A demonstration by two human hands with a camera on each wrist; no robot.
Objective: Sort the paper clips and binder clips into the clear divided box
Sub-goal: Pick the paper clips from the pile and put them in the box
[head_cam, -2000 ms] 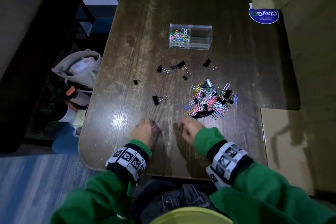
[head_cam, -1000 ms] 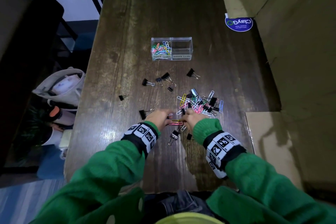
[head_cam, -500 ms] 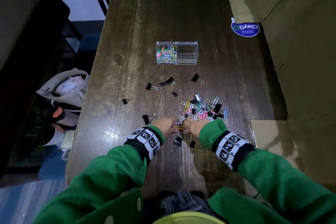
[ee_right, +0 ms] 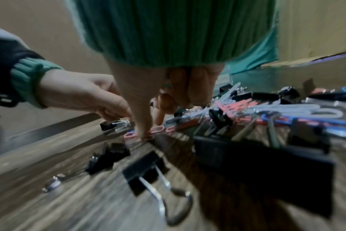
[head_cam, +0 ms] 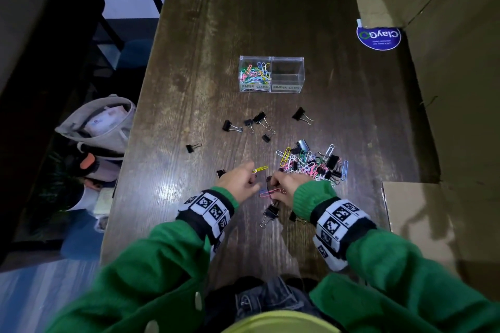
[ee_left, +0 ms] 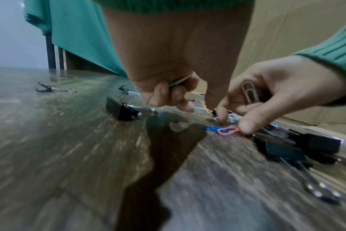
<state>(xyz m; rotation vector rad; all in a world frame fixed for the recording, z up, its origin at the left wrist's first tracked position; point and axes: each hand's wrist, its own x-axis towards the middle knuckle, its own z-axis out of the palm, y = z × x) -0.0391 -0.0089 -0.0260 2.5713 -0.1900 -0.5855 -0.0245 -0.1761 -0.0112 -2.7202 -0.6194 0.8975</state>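
Observation:
The clear divided box [head_cam: 271, 74] stands mid-table; its left cell holds coloured paper clips [head_cam: 254, 73], and its right cell, labelled binder clips, looks empty. A mixed pile of clips [head_cam: 311, 163] lies nearer me. My left hand [head_cam: 240, 180] is at the pile's near-left edge, fingers curled, pinching a yellow paper clip [head_cam: 260, 169] with another clip [ee_left: 181, 81] tucked in the fingers. My right hand [head_cam: 282, 186] keeps a grey paper clip [ee_left: 249, 92] in its curled fingers while its thumb presses a pink paper clip [ee_left: 227, 130] onto the table.
Several black binder clips [head_cam: 231, 126] lie loose between the box and the pile, one [head_cam: 270, 213] just below my hands. Cardboard boxes [head_cam: 446, 89] wall the table's right side. A grey bag [head_cam: 100, 124] sits on the floor past the left edge.
Both hands moved from the table's front edge up to the pile. The left hand has since drawn a yellow paper clip away to the left.

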